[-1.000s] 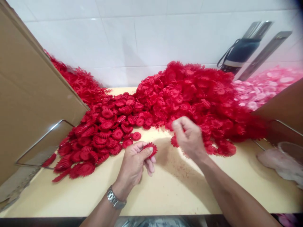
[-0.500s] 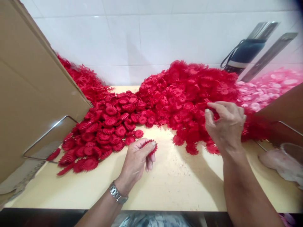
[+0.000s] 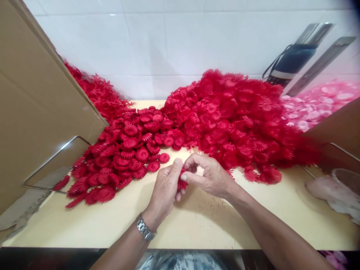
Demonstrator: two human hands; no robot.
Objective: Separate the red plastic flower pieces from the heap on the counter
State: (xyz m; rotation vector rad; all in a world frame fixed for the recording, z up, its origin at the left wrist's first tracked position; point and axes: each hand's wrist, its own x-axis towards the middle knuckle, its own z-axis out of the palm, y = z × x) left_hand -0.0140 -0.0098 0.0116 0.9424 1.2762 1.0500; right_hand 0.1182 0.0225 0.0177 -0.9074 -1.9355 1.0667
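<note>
Both hands meet over the front middle of the counter (image 3: 197,225), pinching one red flower piece (image 3: 182,183) between them: the left hand (image 3: 165,187) grips it with thumb and fingers from the left, the right hand (image 3: 209,176) closes on it from the right. Behind them lies a big red pile (image 3: 236,116), a flatter pile (image 3: 123,157) to the left beside a cardboard box (image 3: 36,112), and pink pieces (image 3: 315,107) far right.

- A cardboard sheet (image 3: 36,112) leans along the table's (image 3: 213,225) left edge.
- A metal frame (image 3: 53,165) rests against the cardboard.
- A heap of pink pieces (image 3: 317,103) lies at the back right corner.
- A dark bag (image 3: 289,63) hangs on the tiled wall (image 3: 168,45).
- A clear plastic bag (image 3: 332,197) sits at the right edge.
</note>
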